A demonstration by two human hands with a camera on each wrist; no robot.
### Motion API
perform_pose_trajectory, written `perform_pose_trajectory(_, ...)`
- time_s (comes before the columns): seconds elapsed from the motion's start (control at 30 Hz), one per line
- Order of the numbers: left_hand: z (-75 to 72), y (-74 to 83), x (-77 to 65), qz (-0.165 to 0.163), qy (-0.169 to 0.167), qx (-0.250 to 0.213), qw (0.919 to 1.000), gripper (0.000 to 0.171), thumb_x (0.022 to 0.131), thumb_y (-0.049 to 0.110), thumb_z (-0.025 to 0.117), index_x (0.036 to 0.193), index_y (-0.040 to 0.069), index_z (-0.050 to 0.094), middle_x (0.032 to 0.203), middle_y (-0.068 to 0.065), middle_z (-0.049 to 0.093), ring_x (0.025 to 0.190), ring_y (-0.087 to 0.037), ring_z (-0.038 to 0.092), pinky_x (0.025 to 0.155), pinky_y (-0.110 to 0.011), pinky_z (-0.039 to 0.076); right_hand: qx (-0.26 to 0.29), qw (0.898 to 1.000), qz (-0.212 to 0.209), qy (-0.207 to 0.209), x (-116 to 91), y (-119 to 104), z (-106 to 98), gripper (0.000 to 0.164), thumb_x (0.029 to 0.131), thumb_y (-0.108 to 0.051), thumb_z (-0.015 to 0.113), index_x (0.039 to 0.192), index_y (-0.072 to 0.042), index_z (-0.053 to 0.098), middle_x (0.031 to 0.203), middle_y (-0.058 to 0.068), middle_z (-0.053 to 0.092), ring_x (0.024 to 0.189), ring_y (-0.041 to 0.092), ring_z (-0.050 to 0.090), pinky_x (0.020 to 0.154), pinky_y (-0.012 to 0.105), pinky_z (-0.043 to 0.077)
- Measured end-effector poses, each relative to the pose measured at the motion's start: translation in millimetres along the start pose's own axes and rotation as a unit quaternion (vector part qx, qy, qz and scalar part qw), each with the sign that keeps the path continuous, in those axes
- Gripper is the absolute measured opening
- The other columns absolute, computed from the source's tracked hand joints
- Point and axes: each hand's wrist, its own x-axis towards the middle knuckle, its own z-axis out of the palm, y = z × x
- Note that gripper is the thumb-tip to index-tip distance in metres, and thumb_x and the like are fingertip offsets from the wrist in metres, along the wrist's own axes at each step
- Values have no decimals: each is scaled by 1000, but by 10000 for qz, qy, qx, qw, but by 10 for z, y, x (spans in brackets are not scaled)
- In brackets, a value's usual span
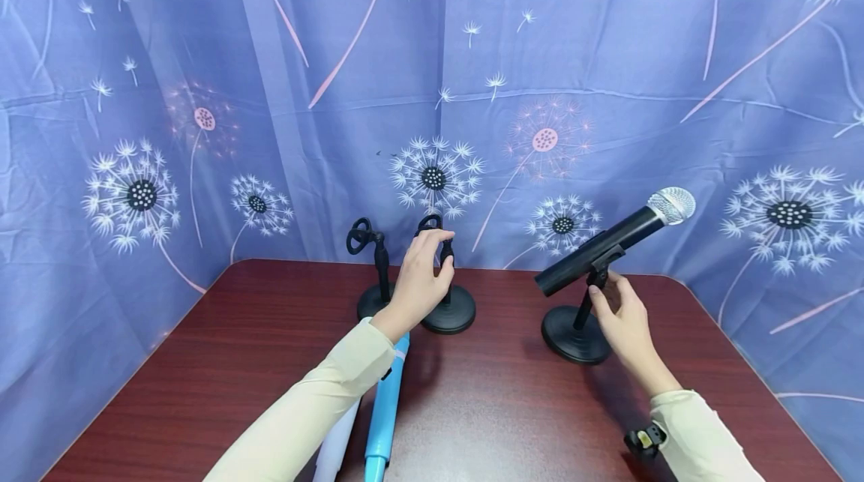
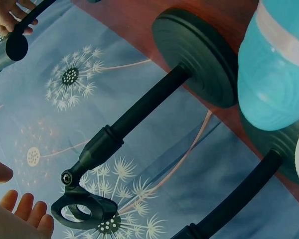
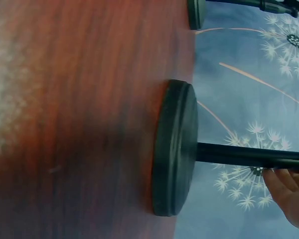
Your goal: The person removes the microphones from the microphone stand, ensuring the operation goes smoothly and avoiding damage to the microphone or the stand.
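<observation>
A black microphone [image 1: 601, 249] with a silver mesh head lies tilted in the clip of a desktop stand [image 1: 577, 336] on the right. My right hand [image 1: 624, 317] pinches that stand's pole just below the clip, thumb and fingers at either side. At the middle stands another black microphone stand [image 1: 448, 309], its ring clip [image 2: 84, 209] holding nothing. My left hand [image 1: 421, 276] is beside its upper end, fingers spread and bent a little; the left wrist view shows a gap between fingertips and clip. A third stand [image 1: 381, 264] is to the left, partly behind my left forearm.
A light-blue stick-shaped thing [image 1: 385, 414] with a pale band and a whitish one [image 1: 336, 441] lie under my left forearm, partly hidden. The dark red wooden table [image 1: 270, 332] ends at a blue dandelion-print curtain [image 1: 324, 167]. A small black device [image 1: 646, 439] sits at my right wrist.
</observation>
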Motion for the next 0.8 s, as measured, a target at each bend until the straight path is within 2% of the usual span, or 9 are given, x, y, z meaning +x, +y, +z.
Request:
perform_pose_trajectory(0.13,30,-4,-28,31,-49,73,10000,35,90,1,59,125,5,57,125,-10,56,117,-26,51,101,-40,40,-192,9996,-218,-60,-6,27,38,32,97,-11,57,123,7,53,107,23,65,88,-14,52,74,3,41)
perform_pose_trajectory(0.3,68,-13,-71,53,-149,117,9998,35,90,1,60,125,5,57,125,-10,56,116,-26,52,101,-43,40,-356,9984,-438,-91,8,70,52,22,95,-6,58,112,8,57,100,24,68,84,-18,51,74,2,39)
perform_pose_trajectory(0.6,114,-43,-142,-161,-592,154,9980,34,91,4,60,125,6,57,122,-9,58,117,-26,52,101,-44,40,-354,9987,-370,-68,51,110,56,17,91,0,62,106,8,60,92,25,69,77,-20,52,68,3,41)
perform_pose_trajectory(0.8,106,-49,-133,-296,-726,36,9969,33,91,4,59,124,5,57,121,-10,59,116,-27,52,100,-46,40,-230,9988,-434,-37,75,126,60,14,89,5,63,103,8,61,90,24,70,78,-18,55,67,4,44)
